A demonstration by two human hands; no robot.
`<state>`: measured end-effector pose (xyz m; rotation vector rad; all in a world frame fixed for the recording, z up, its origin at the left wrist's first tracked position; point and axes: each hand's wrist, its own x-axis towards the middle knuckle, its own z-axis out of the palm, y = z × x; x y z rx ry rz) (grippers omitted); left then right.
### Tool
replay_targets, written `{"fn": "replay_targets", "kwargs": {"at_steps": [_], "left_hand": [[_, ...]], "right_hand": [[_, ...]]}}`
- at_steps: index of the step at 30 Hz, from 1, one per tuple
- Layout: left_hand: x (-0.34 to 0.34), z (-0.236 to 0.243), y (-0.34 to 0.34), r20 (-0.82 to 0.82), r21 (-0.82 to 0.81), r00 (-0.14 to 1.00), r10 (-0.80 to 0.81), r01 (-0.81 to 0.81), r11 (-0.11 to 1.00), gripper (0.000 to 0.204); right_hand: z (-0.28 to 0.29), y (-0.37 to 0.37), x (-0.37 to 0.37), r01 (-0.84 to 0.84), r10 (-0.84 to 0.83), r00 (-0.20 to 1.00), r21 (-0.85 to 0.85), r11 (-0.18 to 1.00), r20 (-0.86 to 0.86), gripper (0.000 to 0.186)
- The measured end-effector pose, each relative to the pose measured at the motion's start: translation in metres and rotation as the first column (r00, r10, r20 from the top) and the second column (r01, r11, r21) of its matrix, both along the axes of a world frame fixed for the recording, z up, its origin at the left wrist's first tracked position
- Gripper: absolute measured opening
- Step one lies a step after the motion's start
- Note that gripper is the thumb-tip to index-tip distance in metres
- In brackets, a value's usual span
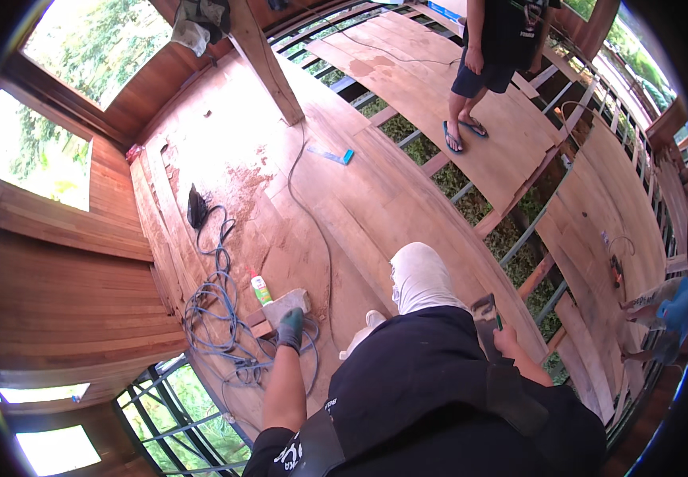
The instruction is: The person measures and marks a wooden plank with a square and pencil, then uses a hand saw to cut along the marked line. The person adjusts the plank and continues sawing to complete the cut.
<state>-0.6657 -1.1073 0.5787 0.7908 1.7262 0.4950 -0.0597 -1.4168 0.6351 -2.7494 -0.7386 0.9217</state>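
Observation:
My left hand (290, 327), in a grey-green glove, is closed on a pale grey block (288, 304), beside small wooden pieces (258, 324) on the floorboards. A white and green bottle (261, 288) lies just beyond the block, and tangled blue hose (215, 310) lies to its left. My right hand (505, 340) is closed on a dark hand tool (484, 314) with some green on it, low by my right side; the tool's exact kind is unclear. My white-clad knee (423, 278) is between my hands.
A person (484, 71) in flip-flops stands on a loose panel (375, 56) over open joists. Another person (662, 314) is at the far right. Gaps with greenery (463, 199) border the boards. A post (268, 71), cord (321, 230), black bag (197, 207) and blue square (347, 157) lie ahead.

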Motion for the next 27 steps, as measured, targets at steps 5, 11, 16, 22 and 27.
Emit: {"fn": "replay_targets", "kwargs": {"at_steps": [5, 11, 16, 22, 27], "left_hand": [[0.066, 0.025, 0.121, 0.052, 0.060, 0.997, 0.051, -0.054, 0.997, 0.028], [0.116, -0.075, 0.190, -0.298, -0.131, 0.915, -0.273, 0.244, 0.961, 0.029], [0.202, 0.023, 0.311, -0.139, 0.110, 0.966, -0.220, 0.236, 0.966, 0.038], [0.206, 0.067, 0.480, -0.050, 0.211, 0.998, -0.035, 0.045, 0.976, 0.037], [0.159, -0.016, 0.545, -0.081, -0.213, 0.962, -0.260, 0.239, 0.948, 0.027]], "right_hand": [[-0.035, 0.038, 0.017, -0.011, 0.028, 0.998, -0.261, 0.965, 0.061, 0.037], [-0.053, 0.225, 0.070, -0.340, 0.336, 0.940, -0.223, 0.914, -0.057, 0.036], [0.019, 0.413, 0.097, -0.226, 0.234, 0.972, 0.180, 0.957, -0.024, 0.027], [0.063, 0.586, 0.083, -0.223, 0.228, 0.974, 0.302, 0.927, 0.019, 0.026], [0.047, 0.669, 0.069, -0.136, 0.166, 0.983, 0.305, 0.943, -0.074, 0.027]]}}
